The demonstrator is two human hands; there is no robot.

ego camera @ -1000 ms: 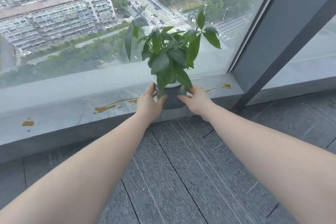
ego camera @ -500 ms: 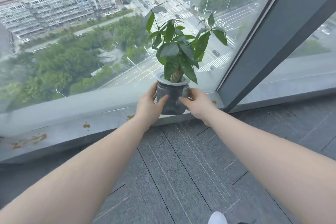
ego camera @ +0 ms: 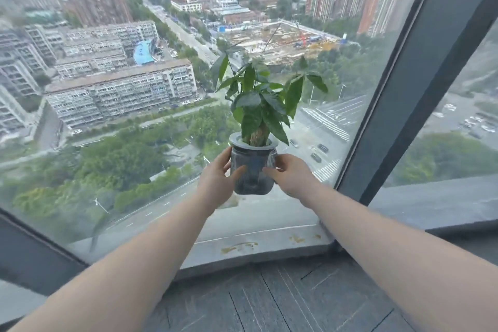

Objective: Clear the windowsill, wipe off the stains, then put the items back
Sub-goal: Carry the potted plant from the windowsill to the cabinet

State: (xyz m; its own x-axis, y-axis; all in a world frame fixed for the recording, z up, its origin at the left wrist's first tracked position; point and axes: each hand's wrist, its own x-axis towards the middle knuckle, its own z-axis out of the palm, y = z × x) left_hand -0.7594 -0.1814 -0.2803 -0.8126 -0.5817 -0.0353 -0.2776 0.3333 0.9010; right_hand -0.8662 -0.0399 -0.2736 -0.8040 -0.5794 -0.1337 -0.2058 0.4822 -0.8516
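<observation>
A leafy green plant in a ribbed grey pot [ego camera: 253,170] with a pale rim hangs in the air well above the windowsill [ego camera: 269,253]. My left hand [ego camera: 215,183] grips the pot's left side and my right hand [ego camera: 289,176] grips its right side. The grey windowsill runs along the bottom of the glass and carries brown stains [ego camera: 238,246], with smaller spots [ego camera: 297,238] further right. Part of the sill is hidden behind my left forearm.
A large window pane [ego camera: 134,116] stands directly behind the plant. A dark slanted window frame [ego camera: 404,102] rises at the right, another dark frame [ego camera: 32,256] at the lower left. Dark grey floor tiles [ego camera: 269,304] lie below the sill.
Both hands have lifted the potted plant off the windowsill and raised it well above the sill. The view has tilted upward.
</observation>
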